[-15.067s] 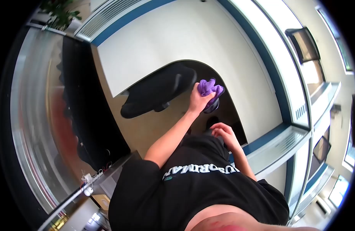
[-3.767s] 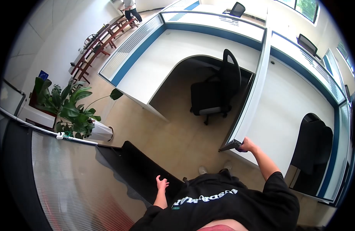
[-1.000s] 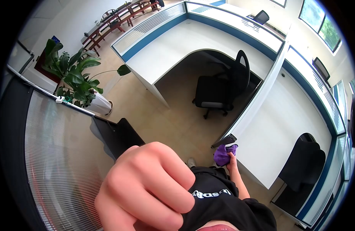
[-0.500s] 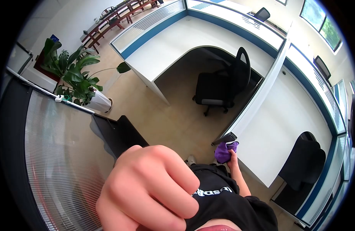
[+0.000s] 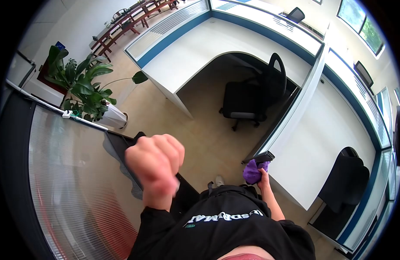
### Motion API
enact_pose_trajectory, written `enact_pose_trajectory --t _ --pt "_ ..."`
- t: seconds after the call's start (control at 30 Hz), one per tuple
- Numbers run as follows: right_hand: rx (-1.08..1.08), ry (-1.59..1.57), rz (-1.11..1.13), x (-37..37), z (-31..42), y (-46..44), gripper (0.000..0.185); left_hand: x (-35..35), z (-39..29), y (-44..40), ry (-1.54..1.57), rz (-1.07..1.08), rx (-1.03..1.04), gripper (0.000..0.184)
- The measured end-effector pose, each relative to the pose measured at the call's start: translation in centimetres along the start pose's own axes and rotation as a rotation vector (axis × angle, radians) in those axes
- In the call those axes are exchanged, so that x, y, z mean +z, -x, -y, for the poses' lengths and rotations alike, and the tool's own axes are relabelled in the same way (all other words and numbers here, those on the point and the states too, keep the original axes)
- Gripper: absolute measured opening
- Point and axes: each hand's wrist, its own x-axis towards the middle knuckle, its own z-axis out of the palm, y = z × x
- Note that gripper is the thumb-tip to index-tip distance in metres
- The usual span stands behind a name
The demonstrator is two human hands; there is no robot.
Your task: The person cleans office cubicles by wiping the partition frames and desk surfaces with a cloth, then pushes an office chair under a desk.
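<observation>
My left hand (image 5: 155, 158) is raised in front of my chest, curled into a fist and slightly blurred. Its palm side is turned away, so whatever it may hold is hidden. Lower and to the right, my right hand (image 5: 263, 178) grips a bunched purple cloth (image 5: 252, 172). The cloth is at the dark end (image 5: 265, 157) of the desk partition, beside the corner of the white desk (image 5: 313, 143). Whether the cloth presses against the partition, I cannot tell.
A black office chair (image 5: 254, 95) stands by the curved desk (image 5: 182, 52) ahead. To the left are a potted plant (image 5: 85, 82) and a ribbed translucent panel (image 5: 74, 173). Another black chair (image 5: 345, 182) is at the right desk. A long wooden table (image 5: 122, 21) stands far back.
My left hand has drawn away from the camera, down toward my chest's left side, still curled. My right hand keeps its hold on the purple cloth, almost unmoved.
</observation>
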Motion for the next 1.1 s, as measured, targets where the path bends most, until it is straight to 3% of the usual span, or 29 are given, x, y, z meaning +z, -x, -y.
enact_pose_trajectory --t 0.03,0.17,0.23,0.43,0.5,0.57,0.7,0.77,0.83,0.87,0.97,1.03,1.07,1.1 --pt "0.000 0.000 0.000 0.0 -0.6 -0.5 0.025 -0.7 1.0 2.2 -0.012 -0.156 -0.017 0.017" --pt "0.053 -0.063 0.005 1.8 -1.5 -0.1 0.026 -5.0 5.3 13.6 -0.192 -0.573 -0.430 0.006" --pt "0.084 -0.114 0.002 3.9 -1.9 0.4 0.027 -7.0 7.9 19.6 -0.017 -0.777 -0.582 0.003" --pt "0.202 -0.250 0.051 8.2 -4.2 -0.4 0.029 -11.2 11.5 35.2 0.003 -0.999 -0.943 0.008" --pt "0.202 -0.240 0.123 9.2 -4.9 -1.5 0.023 -12.9 12.8 38.5 0.063 -1.000 -1.003 0.008" --pt "0.126 -0.191 0.054 12.2 -4.3 -0.7 0.019 -14.0 13.9 39.4 0.103 -0.981 -1.059 0.007" --pt "0.156 -0.247 0.066 17.1 -1.1 -1.3 0.024 -17.8 17.7 40.3 0.052 -0.879 -1.263 0.008" --pt "0.198 -0.302 0.097 19.4 0.5 -3.3 0.028 -21.0 20.4 41.6 -0.027 -0.830 -1.333 0.013" --pt "0.069 -0.342 0.036 21.8 2.3 -5.6 0.029 -24.0 22.5 43.6 -0.216 -0.765 -1.507 0.020" --pt "0.040 -0.327 0.054 21.9 2.8 -7.5 0.032 -25.4 22.9 45.4 -0.260 -0.631 -1.589 0.022" --pt "0.025 -0.440 -0.012 23.6 6.5 -11.1 0.034 -27.4 23.3 45.8 -0.304 -0.101 -2.171 0.040" --pt "-0.087 -0.469 -0.057 24.6 8.7 -13.1 0.035 -27.6 25.1 45.4 -0.159 0.013 -2.322 0.042" --pt "-0.102 -0.484 -0.059 25.1 9.8 -13.3 0.035 -27.6 26.4 44.4 -0.155 0.046 -2.329 0.042" --pt "-0.115 -0.497 -0.060 25.4 10.8 -13.8 0.034 -27.8 28.2 43.1 0.224 -0.266 -2.380 0.040"
